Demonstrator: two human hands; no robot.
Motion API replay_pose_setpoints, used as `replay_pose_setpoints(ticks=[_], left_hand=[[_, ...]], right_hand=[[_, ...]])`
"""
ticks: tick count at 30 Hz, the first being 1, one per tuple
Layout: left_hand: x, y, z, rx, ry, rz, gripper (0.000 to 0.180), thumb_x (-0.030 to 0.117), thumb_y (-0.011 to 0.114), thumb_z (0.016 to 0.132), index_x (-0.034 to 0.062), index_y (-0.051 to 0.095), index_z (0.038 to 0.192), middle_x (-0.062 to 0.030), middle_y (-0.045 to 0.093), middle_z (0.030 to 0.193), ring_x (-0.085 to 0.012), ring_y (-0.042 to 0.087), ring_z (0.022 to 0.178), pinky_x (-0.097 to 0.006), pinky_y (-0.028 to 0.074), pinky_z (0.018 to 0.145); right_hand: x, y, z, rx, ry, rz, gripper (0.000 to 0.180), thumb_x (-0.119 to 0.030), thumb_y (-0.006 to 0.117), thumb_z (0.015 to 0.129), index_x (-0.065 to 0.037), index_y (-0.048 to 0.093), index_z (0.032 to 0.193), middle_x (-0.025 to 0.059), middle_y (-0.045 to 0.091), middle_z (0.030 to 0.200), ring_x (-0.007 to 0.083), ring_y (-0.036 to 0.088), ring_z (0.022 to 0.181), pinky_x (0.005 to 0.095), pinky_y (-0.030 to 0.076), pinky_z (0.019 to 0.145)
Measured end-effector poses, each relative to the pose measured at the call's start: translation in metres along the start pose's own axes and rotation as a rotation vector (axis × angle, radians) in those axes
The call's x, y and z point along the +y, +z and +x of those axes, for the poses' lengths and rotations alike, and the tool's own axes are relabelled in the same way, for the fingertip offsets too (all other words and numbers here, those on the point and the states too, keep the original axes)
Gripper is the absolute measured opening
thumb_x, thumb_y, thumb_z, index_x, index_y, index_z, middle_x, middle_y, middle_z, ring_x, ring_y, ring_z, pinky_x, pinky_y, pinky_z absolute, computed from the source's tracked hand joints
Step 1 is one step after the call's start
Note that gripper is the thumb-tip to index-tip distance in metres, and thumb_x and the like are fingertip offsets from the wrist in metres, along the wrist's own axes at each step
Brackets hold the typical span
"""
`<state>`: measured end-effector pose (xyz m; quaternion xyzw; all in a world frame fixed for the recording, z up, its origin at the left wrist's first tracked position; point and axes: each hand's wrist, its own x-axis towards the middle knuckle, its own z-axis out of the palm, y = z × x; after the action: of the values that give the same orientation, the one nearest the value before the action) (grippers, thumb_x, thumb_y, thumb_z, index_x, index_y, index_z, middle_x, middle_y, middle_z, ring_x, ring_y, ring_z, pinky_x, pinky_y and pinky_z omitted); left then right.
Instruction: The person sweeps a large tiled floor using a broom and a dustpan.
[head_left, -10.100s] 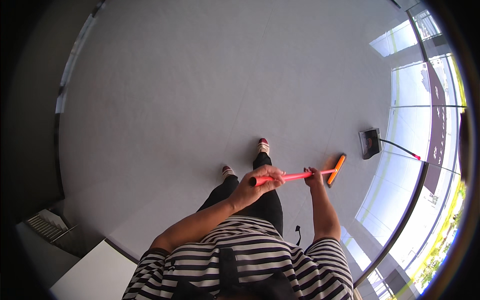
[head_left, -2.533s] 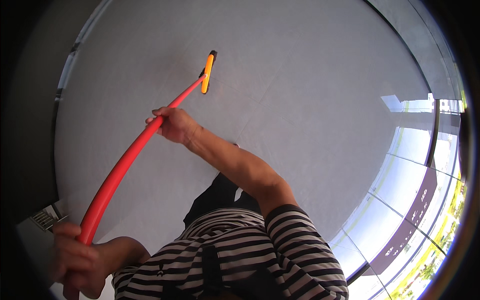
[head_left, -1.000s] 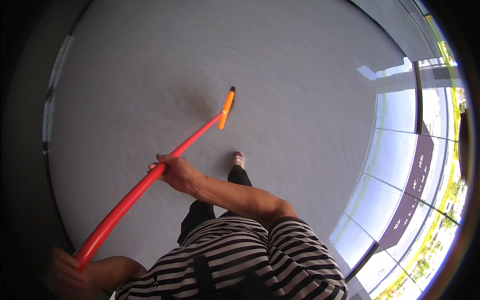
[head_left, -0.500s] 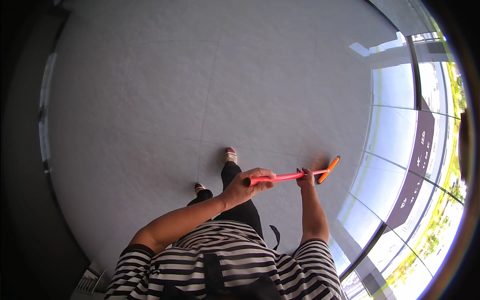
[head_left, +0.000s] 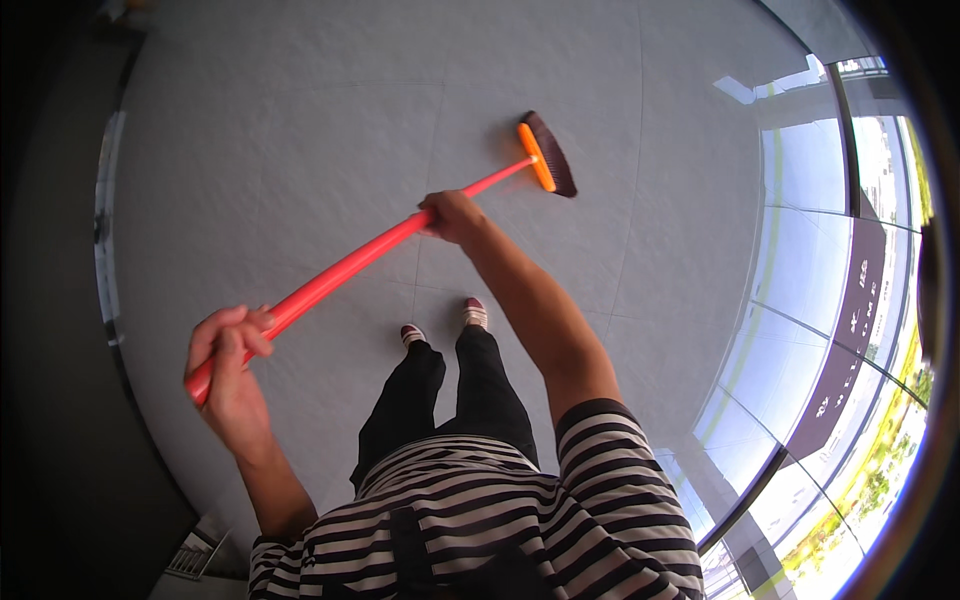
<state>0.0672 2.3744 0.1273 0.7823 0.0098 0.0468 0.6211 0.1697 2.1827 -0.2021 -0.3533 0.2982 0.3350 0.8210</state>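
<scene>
Broom [head_left: 400, 232]: a long red-orange pole held in 2 hands, running from lower left to upper right across the view. The left hand [head_left: 228, 362] is wrapped shut around the very top end of the pole, fingers curled over it and thumb side up, which makes that end the pivot. The right hand [head_left: 452, 214] closes on the pole further down, past its middle and nearer the head, with the arm stretched almost straight; that low hold looks like the one that steers and presses. With the hands this far apart the pole slants down and away from the body, so the broom head [head_left: 547, 153] reaches the floor well ahead of the feet. That head is an orange bar with dark bristles, and the bristles seem to touch the floor [head_left: 300, 120], though the contact itself is too small to be sure of.

Around it, the pale grey floor is laid in large tiles with thin joints. The person's 2 shoes [head_left: 445, 325] stand close together just below the pole's middle, well apart from the head. On the right runs a curved wall of glass panels [head_left: 800, 330] with greenery outside. A dark wall [head_left: 60, 400] borders the left side. Nothing lies on the floor near the bristles.
</scene>
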Motion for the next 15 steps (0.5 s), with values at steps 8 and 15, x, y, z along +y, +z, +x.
replay_pose_setpoints(ticks=[8, 15], left_hand=[[0.091, -0.064, -0.04, -0.079, 0.727, 0.493, 0.02, 0.007, 0.039, 0.084, -0.0041, 0.053, 0.092, -0.0027, 0.041, 0.048, -0.015, 0.048, 0.054, -0.036, 0.045, 0.066], [0.081, -0.18, -0.047, 0.123, 0.832, 0.146, 0.019, 0.011, 0.04, 0.085, -0.0007, 0.05, 0.096, 0.0008, 0.038, 0.046, -0.0109, 0.041, 0.047, -0.034, 0.04, 0.059]], right_hand=[[0.073, 0.257, -0.022, -0.532, 0.489, 0.471, 0.007, 0.004, 0.043, 0.079, 0.007, 0.04, 0.085, 0.0176, 0.05, 0.075, 0.0287, 0.057, 0.066, 0.0403, 0.054, 0.063], [0.044, 0.234, -0.12, -0.354, 0.281, 0.434, 0.012, -0.001, 0.047, 0.085, 0.008, 0.04, 0.091, 0.017, 0.047, 0.086, 0.0274, 0.057, 0.079, 0.0419, 0.051, 0.079]])
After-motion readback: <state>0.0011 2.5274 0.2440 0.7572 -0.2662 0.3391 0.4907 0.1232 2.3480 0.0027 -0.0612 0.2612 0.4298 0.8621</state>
